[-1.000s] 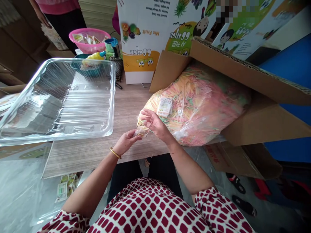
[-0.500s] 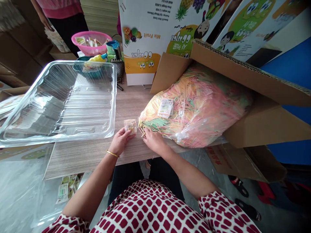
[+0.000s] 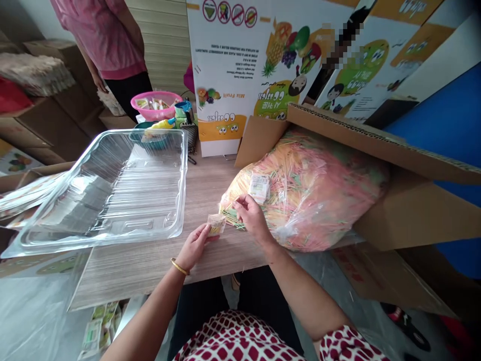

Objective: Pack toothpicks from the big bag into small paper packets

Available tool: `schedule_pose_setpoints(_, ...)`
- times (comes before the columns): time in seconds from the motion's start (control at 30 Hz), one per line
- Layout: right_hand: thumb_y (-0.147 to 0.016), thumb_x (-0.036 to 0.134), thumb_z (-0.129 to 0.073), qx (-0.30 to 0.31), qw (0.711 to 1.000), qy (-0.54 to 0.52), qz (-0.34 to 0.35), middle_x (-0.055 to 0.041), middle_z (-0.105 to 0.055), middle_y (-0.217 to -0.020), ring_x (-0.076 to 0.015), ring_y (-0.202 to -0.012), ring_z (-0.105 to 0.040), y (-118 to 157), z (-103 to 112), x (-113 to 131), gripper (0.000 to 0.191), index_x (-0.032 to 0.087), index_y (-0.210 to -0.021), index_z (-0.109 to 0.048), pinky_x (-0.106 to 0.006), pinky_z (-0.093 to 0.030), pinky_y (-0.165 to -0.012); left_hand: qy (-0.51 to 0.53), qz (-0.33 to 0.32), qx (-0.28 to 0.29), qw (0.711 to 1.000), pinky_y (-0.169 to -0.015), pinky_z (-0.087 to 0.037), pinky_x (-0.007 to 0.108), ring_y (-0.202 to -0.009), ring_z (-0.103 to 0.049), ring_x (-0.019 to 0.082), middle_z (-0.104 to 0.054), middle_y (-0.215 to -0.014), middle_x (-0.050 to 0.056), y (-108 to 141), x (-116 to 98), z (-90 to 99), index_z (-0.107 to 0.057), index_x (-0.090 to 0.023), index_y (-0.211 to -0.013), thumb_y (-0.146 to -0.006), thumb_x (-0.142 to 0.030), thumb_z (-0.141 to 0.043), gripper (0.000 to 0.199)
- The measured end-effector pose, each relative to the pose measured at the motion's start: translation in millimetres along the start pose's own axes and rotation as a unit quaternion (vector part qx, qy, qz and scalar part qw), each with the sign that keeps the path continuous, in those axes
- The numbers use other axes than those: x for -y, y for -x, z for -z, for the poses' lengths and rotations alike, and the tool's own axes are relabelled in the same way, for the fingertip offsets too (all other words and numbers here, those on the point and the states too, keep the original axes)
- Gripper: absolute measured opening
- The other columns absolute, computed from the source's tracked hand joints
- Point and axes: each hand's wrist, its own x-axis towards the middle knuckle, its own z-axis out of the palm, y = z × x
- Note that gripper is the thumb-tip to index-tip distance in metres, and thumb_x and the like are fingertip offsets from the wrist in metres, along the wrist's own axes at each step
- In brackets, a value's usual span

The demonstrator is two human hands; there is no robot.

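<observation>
Between the thumb and fingers of my left hand (image 3: 196, 245) is a small clear packet (image 3: 216, 224) with yellowish pieces visible inside. My right hand (image 3: 251, 214) is raised over the front left end of a big clear bag (image 3: 315, 190) of thin pink, orange, yellow and green sticks. Its thumb and index finger pinch together; what they hold, if anything, is too small to make out. Loose green and yellow sticks (image 3: 235, 220) poke out at the bag's open end. Another small printed packet (image 3: 259, 188) lies on top of the bag, just behind my right hand.
A large clear plastic tray (image 3: 182, 200) stands on the left of the wooden table (image 3: 150, 268). Behind it are a pink basket (image 3: 160, 100) and a teal bowl. Cardboard flaps (image 3: 376, 145) surround the bag. A person (image 3: 108, 40) stands at the back left.
My right hand has lifted from the sticks at the bag's end and moved over the bag. My left hand still holds the packet. The head view has tilted up.
</observation>
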Motion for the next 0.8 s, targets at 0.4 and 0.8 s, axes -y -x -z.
schedule_pose_setpoints(0.4,-0.088,0.041,-0.061,0.146,0.985,-0.075,-0.045,-0.0057,-0.064,-0.104,-0.0185,-0.091,-0.061,7,-2,9,0.024,0.019,-0.097,-0.061,-0.031,-0.053,-0.078,-0.048,-0.022,0.005,0.999,-0.102,-0.055,0.045,-0.119,-0.064,0.031,-0.068,-0.129,0.012,3,-7,-6.8,-0.071,-0.016,-0.123,-0.089,-0.062,-0.065,0.057)
schedule_pose_setpoints(0.8,-0.081,0.047,-0.071,0.148,0.974,-0.163,-0.048,-0.0064,-0.062,-0.119,-0.0218,-0.096,-0.061,6,-6,-11,0.027,0.023,-0.089,-0.063,-0.033,-0.052,-0.081,-0.014,0.010,-0.059,0.998,-0.093,-0.058,0.044,-0.108,-0.068,0.036,-0.074,-0.110,0.010,-19,19,0.0,-0.081,-0.024,-0.101,-0.061,-0.082,-0.074,0.071)
